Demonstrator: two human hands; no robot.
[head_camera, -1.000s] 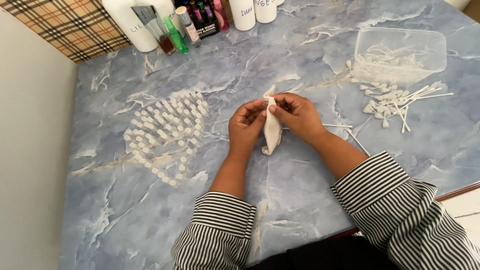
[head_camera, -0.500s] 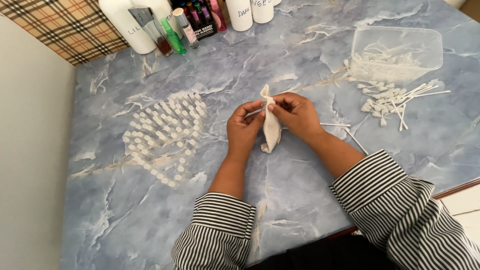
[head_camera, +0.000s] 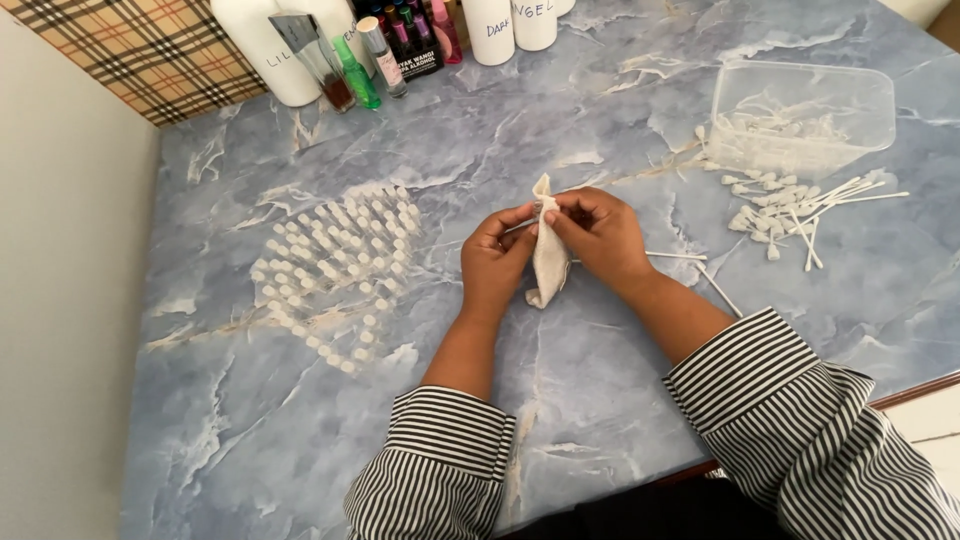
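Two hands over a blue marble table (head_camera: 620, 420), left hand (head_camera: 495, 265) and right hand (head_camera: 600, 235) both closed, fingertips pinching one white cloth (head_camera: 549, 262) between them above mid-table, one clear tub (head_camera: 805, 115) far right, loose swabs (head_camera: 790, 210) beside it, many white pieces (head_camera: 335, 260) in rows at left, several bottles (head_camera: 380, 45) along far edge.

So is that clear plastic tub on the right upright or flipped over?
Cannot tell for certain. The clear tub sits flat on the marble table with white swabs beside it, but its rim is unclear.
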